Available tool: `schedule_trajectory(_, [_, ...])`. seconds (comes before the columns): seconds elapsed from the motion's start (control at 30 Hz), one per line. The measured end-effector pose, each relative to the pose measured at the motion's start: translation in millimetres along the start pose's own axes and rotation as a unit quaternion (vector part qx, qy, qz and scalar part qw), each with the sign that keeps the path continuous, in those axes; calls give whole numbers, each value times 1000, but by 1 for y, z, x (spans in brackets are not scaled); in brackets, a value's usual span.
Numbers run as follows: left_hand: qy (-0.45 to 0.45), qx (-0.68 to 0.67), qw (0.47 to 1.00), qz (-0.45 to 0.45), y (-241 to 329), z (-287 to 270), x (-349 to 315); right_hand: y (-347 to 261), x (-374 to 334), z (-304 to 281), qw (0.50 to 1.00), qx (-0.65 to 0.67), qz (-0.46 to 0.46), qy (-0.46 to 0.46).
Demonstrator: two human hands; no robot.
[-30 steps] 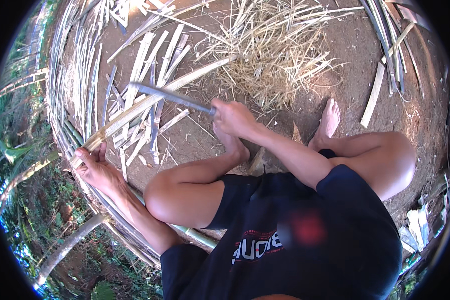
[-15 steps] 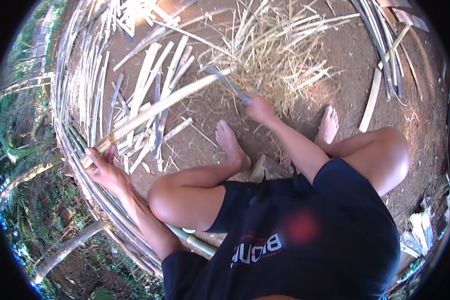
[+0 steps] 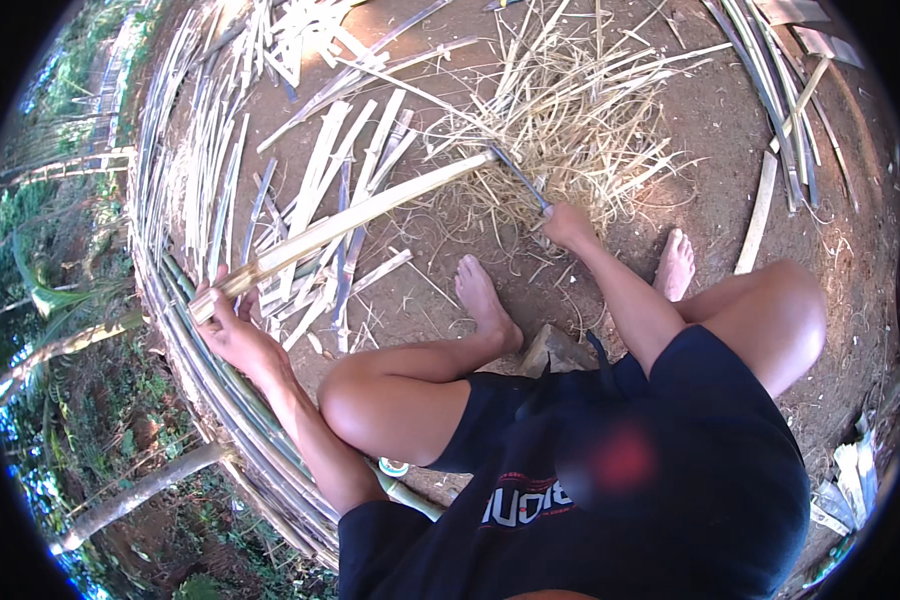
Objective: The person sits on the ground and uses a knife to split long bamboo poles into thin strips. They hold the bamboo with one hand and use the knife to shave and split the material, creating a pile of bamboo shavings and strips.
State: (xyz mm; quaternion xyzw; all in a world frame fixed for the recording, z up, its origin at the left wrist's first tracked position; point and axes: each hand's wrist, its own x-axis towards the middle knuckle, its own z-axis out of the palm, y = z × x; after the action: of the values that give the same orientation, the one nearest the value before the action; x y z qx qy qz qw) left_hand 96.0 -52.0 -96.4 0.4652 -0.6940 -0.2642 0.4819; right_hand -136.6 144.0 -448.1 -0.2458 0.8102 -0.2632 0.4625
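Note:
My left hand (image 3: 234, 326) is closed round the near-left end of a long, pale bamboo strip (image 3: 360, 214). The strip slants up and away to the right, its far end above the pile of shavings. In my right hand (image 3: 567, 226) is the handle of a knife (image 3: 520, 177) with a long, dark, narrow blade. The blade's tip touches or lies just beside the strip's far end; I cannot tell which. Thin curled bamboo shavings (image 3: 590, 130) are heaped on the ground beyond my right hand.
Split bamboo pieces (image 3: 320, 160) lie scattered left of the shavings. A low bamboo edging (image 3: 260, 420) curves along the left, with green plants (image 3: 130, 410) outside it. More long strips (image 3: 770, 90) lie at the far right. A stone (image 3: 555, 350) sits between my bare feet.
The knife has moved from across the strip to its far end, its blade now angled more steeply. The whole view has shifted slightly; my left hand keeps its hold.

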Motion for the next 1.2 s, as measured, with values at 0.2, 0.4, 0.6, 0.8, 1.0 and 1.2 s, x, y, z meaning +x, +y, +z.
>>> schedule_trajectory(0.2, [-31,-2,999,5,10,-1,-19,-139,-114,-4,962,78,-254,-67])
schedule_trajectory(0.4, [-29,-8,999,25,20,1,-26,-102,-77,-2,989,90,-106,-51])
schedule_trajectory(0.6, [-20,19,1000,13,19,7,-23,-136,-118,-11,955,51,-281,-76])
schedule_trajectory(0.8, [-25,12,999,36,18,2,-20,-30,-15,-3,997,65,-38,-24])
schedule_trajectory(1.0, [-39,7,999,13,7,4,-10,-101,-61,8,968,16,-248,-24])
schedule_trajectory(1.2, [-26,18,999,16,9,12,-10,-19,15,13,997,16,-68,38])
